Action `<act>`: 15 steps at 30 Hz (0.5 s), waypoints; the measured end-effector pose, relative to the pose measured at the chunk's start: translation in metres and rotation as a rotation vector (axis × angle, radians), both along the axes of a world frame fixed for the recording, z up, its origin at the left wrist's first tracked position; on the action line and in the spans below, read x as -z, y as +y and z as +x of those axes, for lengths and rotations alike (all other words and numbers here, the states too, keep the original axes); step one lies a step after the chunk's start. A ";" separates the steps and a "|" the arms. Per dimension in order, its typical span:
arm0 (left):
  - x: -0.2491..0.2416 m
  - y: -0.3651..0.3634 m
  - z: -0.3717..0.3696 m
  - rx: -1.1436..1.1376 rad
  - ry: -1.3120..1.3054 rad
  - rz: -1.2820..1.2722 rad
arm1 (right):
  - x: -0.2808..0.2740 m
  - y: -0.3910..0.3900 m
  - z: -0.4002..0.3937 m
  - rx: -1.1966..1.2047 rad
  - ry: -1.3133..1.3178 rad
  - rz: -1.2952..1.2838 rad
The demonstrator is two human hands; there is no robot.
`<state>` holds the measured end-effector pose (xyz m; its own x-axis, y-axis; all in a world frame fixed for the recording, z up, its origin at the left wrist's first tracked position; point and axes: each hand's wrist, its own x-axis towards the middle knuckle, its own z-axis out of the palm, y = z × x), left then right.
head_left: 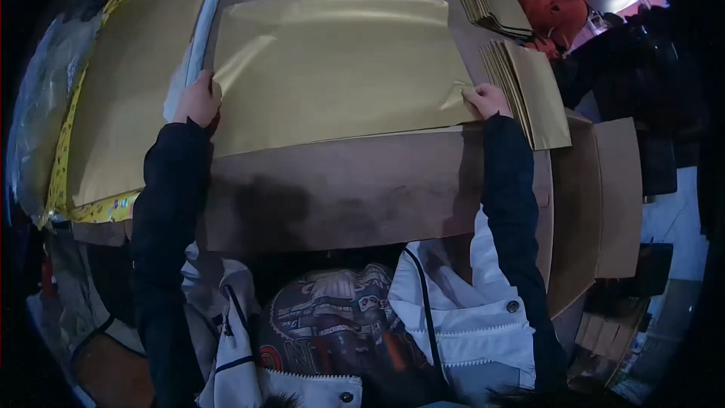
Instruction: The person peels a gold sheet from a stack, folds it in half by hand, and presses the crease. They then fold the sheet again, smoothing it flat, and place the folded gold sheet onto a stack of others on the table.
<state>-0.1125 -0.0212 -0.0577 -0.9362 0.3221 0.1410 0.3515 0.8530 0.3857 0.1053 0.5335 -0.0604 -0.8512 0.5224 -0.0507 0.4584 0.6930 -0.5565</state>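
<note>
A wide gold sheet of wrapping paper point(340, 68) lies across the brown work surface in front of me, its far edge slightly curled. My left hand point(199, 100) is closed on the sheet's left edge, with the fingertips partly hidden. At the near right corner, my right hand point(488, 100) pinches the paper, which creases around the fingers. Close beyond that hand stands a stack of folded gold sheets point(540, 94).
Another folded gold stack point(495, 0) lies farther back on the right, near a person in a red sleeve point(555, 11). A large stack of gold-brown sheets point(143, 83) with yellow wrapping lies at left. An open cardboard box point(615, 196) stands at right.
</note>
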 end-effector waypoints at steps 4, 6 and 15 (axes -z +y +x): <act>0.006 -0.007 -0.001 0.015 0.008 0.017 | -0.007 -0.009 -0.002 -0.042 0.024 0.083; 0.008 -0.008 -0.002 0.048 0.256 -0.156 | -0.004 -0.009 -0.002 -0.078 0.016 0.166; -0.001 -0.008 0.000 0.042 -0.001 -0.014 | -0.009 -0.006 0.000 -0.074 -0.127 0.087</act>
<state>-0.1126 -0.0293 -0.0563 -0.9217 0.3634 0.1357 0.3873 0.8426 0.3742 0.1054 0.5277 -0.0515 -0.8773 0.4653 -0.1181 0.4670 0.7705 -0.4338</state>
